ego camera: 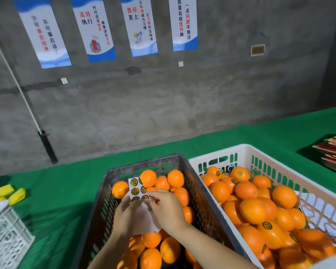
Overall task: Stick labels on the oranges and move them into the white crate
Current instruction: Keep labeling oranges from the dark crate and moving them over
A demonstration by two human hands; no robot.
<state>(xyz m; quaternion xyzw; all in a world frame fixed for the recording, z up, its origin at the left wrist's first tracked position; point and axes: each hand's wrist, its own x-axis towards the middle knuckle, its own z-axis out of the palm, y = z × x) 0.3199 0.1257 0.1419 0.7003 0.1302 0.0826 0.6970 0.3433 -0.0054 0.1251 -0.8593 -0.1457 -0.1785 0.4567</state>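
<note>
Two crates sit side by side on the table (66, 191), long walls touching. Table covered w/ green cloth, runs back to a bare grey concrete wall (163, 105).

Dark crate (147, 160) on L, part full of oranges (176, 178). White crate (242, 147) on R, piled w/ stickered oranges (253, 210); several show a round dark label.

Both hands over the dark crate, close together. Left hand (125, 216) grips the label sheet (137, 188) from below. Sheet stands roughly upright, six round stickers in view at top, lower part bare white backing. Right hand (168, 207): fingers curled, tips pinching the sheet's right edge by the lowest sticker row. Whether a sticker is lifted: can't tell.

Room: four blue-and-white posters (94, 28) w/ Chinese text on the wall; black-handled pole (47, 146) leans against it at L.

Table, far L: yellow pieces (10, 194), small white lattice crate (6, 233). Far R: stack of flat red-brown cardboard (334, 152).
</note>
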